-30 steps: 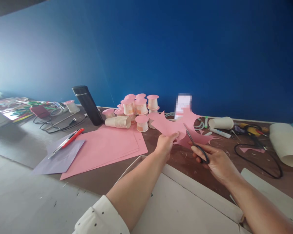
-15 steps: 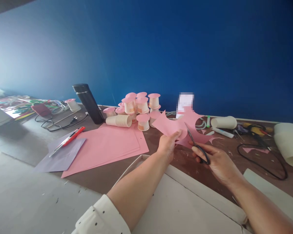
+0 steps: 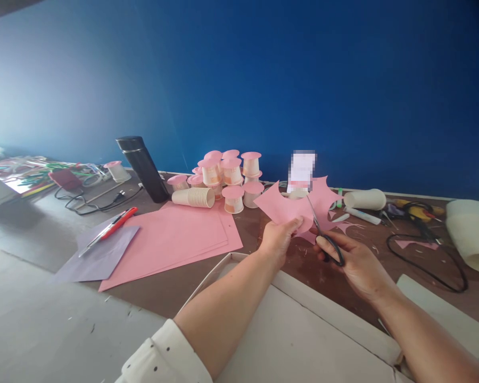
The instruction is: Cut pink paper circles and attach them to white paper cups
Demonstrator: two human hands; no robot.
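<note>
My left hand pinches a sheet of pink paper with its thumb on top. Rounded bites have been cut from the sheet, leaving pointed corners. Black-handled scissors are gripped in my right hand, their blades at the paper close to my left thumb. Behind and to the left of the hands, several paper cups stand upside down, some stacked, topped with pink paper discs. A nested row of paper cups lies on its side on the large pink sheets.
A red utility knife rests on purple paper at left, near a black flask. Right of my hands lie a paper cup, a white tube, black cable and pink scraps. A white box sits below my arms.
The pink paper has turned in my left hand, and both hands have shifted slightly right relative to the table. The scissors stay at the sheet.
</note>
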